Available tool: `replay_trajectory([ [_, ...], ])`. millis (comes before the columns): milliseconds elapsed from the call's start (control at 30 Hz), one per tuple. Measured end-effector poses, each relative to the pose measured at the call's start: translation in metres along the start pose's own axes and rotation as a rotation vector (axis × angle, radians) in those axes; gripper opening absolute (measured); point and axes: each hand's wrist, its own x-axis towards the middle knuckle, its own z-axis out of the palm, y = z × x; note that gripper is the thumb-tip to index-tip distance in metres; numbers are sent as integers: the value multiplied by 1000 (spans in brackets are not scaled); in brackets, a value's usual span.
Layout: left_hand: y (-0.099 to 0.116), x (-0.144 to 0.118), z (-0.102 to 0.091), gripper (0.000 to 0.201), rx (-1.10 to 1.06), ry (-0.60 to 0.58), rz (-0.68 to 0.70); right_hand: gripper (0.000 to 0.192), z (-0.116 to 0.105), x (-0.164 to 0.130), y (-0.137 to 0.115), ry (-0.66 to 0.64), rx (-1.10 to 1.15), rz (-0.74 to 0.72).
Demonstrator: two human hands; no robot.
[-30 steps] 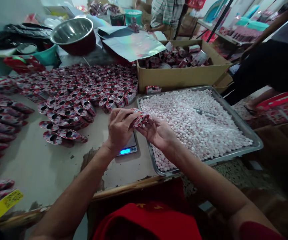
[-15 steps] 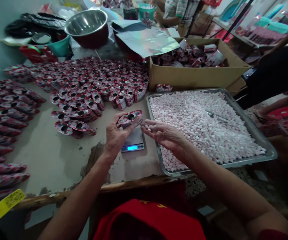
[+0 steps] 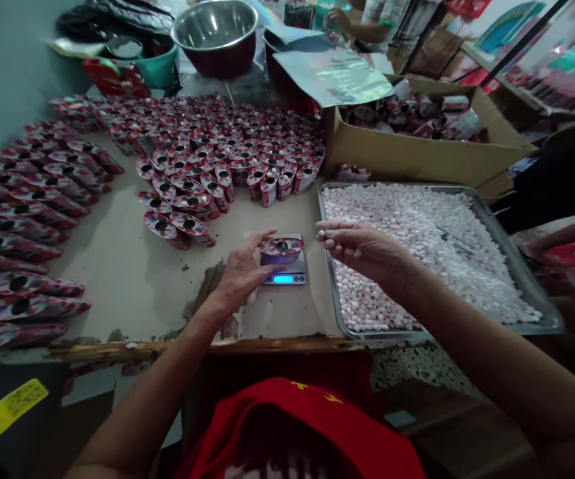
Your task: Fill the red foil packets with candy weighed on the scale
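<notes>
Close to the near edge of the worktop [image 3: 137, 286], the printed container [image 3: 281, 250] is on or just above the small scale [image 3: 284, 279]; the contact itself is not visible. This container looks light and thin-walled, so it would probably dent under a strong squeeze, and its smooth print may slip a little. The best hold should be on the two long side walls, below the rim of the opening, keeping it upright. The left hand [image 3: 240, 271] is curved half open around its left end, with the thumb at the near side; how firmly it presses, one cannot tell. The right hand [image 3: 359, 249], above the left edge of the tray [image 3: 336, 293], has its fingertips pinched narrow on a small white piece [image 3: 321, 235]. Farther, similar containers [image 3: 240, 171] stand toward the worktop's far edge.
</notes>
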Motion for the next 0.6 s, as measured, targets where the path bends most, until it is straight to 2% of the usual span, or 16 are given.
replay_trajectory([
  [67, 3, -5, -14, 76, 45, 17, -22, 32, 10, 4, -3, 49, 9, 48],
  [233, 4, -20, -48, 57, 98, 157, -131, 28, 24, 19, -9, 50, -107, 66],
  [333, 5, -24, -59, 48, 105, 204, -115, 22, 33, 23, -12, -69, -254, 52],
  [467, 14, -23, -63, 47, 144, 274, -55, 1, 44, 24, -15, -272, -573, -47],
  [533, 19, -23, -63, 49, 151, 263, -26, 11, 47, 24, -17, -328, -760, -139],
  [600, 23, -22, -62, 50, 157, 238, -3, 13, 47, 26, -20, -357, -901, -229],
])
